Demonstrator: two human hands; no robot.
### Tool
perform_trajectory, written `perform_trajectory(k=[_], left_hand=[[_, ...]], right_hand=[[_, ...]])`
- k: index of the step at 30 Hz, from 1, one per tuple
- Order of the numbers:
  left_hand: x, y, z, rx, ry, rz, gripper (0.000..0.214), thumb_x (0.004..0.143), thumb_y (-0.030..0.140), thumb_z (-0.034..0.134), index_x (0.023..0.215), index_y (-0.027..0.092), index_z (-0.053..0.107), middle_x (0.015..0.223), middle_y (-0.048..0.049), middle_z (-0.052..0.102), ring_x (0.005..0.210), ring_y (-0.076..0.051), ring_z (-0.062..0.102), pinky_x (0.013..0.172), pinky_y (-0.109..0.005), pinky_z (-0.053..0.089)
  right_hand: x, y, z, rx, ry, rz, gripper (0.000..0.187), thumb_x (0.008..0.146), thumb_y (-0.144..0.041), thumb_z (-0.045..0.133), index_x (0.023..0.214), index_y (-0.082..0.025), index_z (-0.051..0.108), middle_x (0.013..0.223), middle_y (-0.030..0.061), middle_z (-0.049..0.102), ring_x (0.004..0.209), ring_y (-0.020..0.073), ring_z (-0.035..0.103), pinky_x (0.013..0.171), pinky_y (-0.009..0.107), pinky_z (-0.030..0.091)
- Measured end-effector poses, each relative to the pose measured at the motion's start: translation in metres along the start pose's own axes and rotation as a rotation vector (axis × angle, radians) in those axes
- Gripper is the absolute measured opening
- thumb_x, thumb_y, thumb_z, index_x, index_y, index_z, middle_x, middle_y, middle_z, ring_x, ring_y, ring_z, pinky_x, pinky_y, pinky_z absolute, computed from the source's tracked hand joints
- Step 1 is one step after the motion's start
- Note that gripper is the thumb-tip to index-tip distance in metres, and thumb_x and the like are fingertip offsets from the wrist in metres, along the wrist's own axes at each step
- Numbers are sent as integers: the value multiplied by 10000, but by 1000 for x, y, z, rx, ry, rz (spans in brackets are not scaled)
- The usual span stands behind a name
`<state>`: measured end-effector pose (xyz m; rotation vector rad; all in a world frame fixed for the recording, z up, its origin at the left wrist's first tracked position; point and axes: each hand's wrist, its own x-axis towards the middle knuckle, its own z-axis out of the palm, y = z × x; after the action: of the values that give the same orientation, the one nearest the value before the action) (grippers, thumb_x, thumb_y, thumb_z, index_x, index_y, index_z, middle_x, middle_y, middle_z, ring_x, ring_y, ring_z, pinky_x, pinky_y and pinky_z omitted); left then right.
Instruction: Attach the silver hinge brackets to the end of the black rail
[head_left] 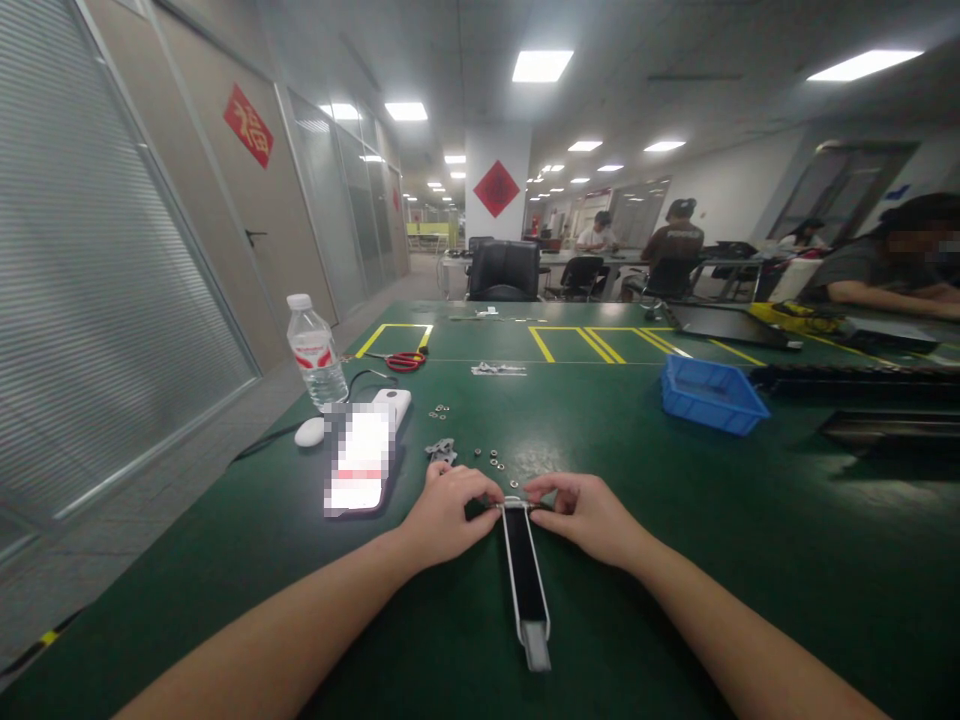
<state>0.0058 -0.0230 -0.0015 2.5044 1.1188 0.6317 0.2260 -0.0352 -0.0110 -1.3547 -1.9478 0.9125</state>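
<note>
A long, narrow white frame with a black inner strip lies on the green tabletop, pointing toward me. A grey tab sticks out of its near end. At the far end, my left hand pinches the left corner between thumb and index finger. From the other side my right hand closes thumb and forefinger at the right corner. Something thin and dark shows at both fingertips, too small to name. Small metal rings lie just beyond the hands. Grey metal parts sit beside my left fingers.
On the left are a lit phone, a white mouse-like object, a water bottle and red-handled scissors. A blue bin and dark trays stand right. Other people sit farther back; one person is at right.
</note>
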Motion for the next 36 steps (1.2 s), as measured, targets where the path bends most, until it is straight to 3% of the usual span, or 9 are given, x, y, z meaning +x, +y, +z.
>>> perform_trajectory(k=[8, 36], left_hand=[[0, -1, 0, -1, -5, 9, 99, 825, 227, 566, 889, 224, 642, 879, 18, 689, 879, -187, 604, 917, -396, 288], [0, -4, 2, -28, 20, 35, 89, 817, 205, 596, 889, 224, 645, 878, 17, 694, 867, -182, 606, 898, -398, 290]], right_hand=[[-1, 0, -6, -166, 27, -106, 89, 780, -222, 628, 800, -172, 700, 778, 14, 609, 527, 87, 432, 513, 222, 369], [-2, -6, 0, -272, 20, -200, 100, 838, -158, 567, 806, -173, 661, 734, 3, 530, 618, 115, 475, 596, 238, 380]])
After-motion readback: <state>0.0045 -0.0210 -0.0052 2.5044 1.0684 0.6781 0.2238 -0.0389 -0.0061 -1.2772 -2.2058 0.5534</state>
